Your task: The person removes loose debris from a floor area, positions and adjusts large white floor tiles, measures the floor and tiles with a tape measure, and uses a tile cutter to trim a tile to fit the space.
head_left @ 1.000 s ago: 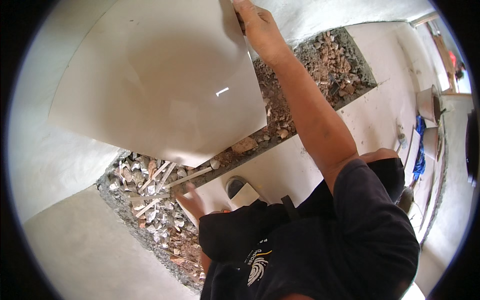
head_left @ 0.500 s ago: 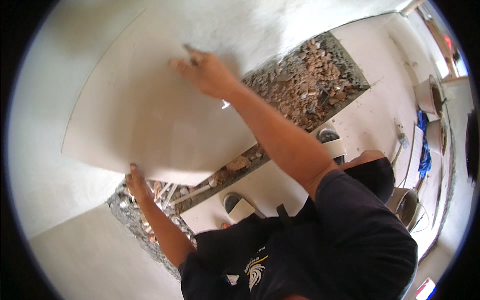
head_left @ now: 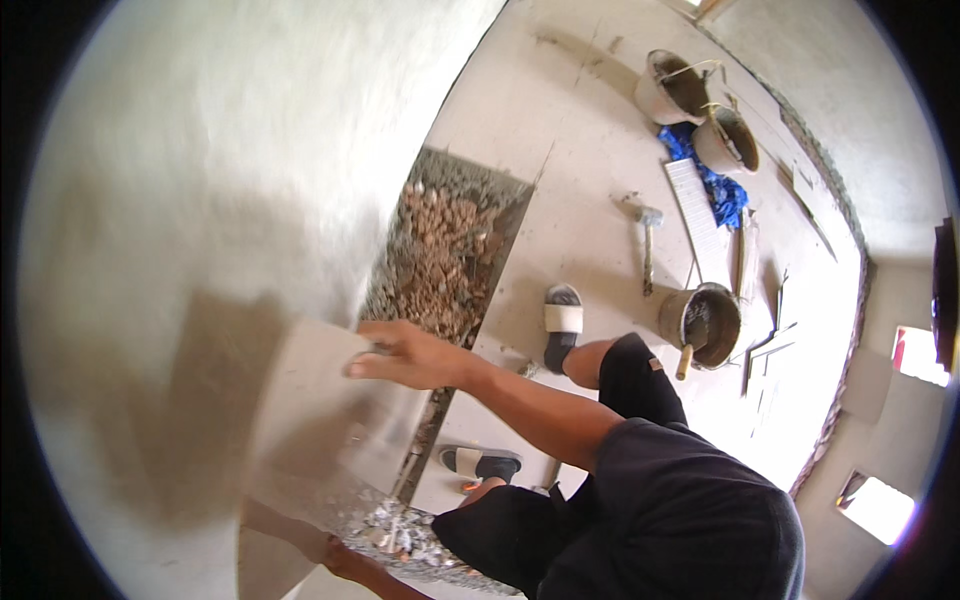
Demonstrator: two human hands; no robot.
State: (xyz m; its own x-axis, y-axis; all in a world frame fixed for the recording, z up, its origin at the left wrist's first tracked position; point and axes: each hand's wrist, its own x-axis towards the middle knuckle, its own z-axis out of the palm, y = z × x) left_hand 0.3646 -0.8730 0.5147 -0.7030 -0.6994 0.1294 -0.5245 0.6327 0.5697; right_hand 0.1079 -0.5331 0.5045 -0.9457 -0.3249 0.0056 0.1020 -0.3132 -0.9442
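Note:
A large pale floor tile (head_left: 310, 400) stands steeply tilted beside the plastered wall, blurred by motion. My right hand (head_left: 405, 358) grips its upper edge, thumb on the near face and the other fingers partly hidden behind. Low in the view, my left hand (head_left: 345, 562) is at the tile's lower edge; its fingers are smeared and partly hidden. The glossy tile face seems to mirror that hand and some rubble. Below the tile runs a trench of broken brick rubble (head_left: 440, 260), with paler rubble (head_left: 405, 535) near my left forearm.
My sandalled feet stand on laid tiles (head_left: 590, 240) right of the trench. Beyond them lie a mallet (head_left: 648, 245), a bucket (head_left: 705, 325) with a wooden-handled tool, two more buckets (head_left: 680, 85) and a blue sheet (head_left: 725, 195). The wall (head_left: 230, 130) rises at the left.
The tile has swung up from lying low over the trench to a steep tilt. Both hands have moved lower in the view with it. My view has turned, showing more floor and buckets.

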